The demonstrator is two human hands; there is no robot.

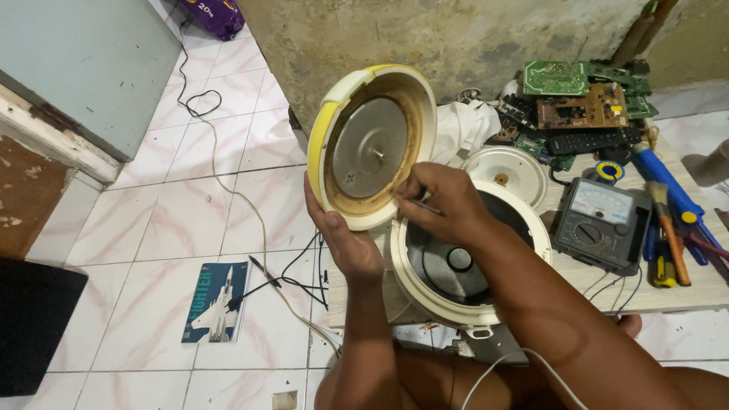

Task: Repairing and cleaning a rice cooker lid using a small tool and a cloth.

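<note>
A cream rice cooker body (pixel 524 228) sits open on a low wooden table (pixel 683 292), its dark heating plate showing inside. Its yellow-and-cream lid (pixel 372 144) stands raised, the round metal inner plate facing me. My left hand (pixel 342 235) grips the lid's lower rim from below. My right hand (pixel 440 201) reaches across the cooker's mouth and pinches a thin metal tool (pixel 427 205), its tip at the lid's lower edge near the hinge.
An analog multimeter (pixel 600 220), several screwdrivers (pixel 668 235), a remote, a round metal plate (pixel 505 173) and green circuit boards (pixel 585 95) crowd the table's right side. On the tiled floor lie a white cord (pixel 228 182), black leads and a booklet (pixel 216 302).
</note>
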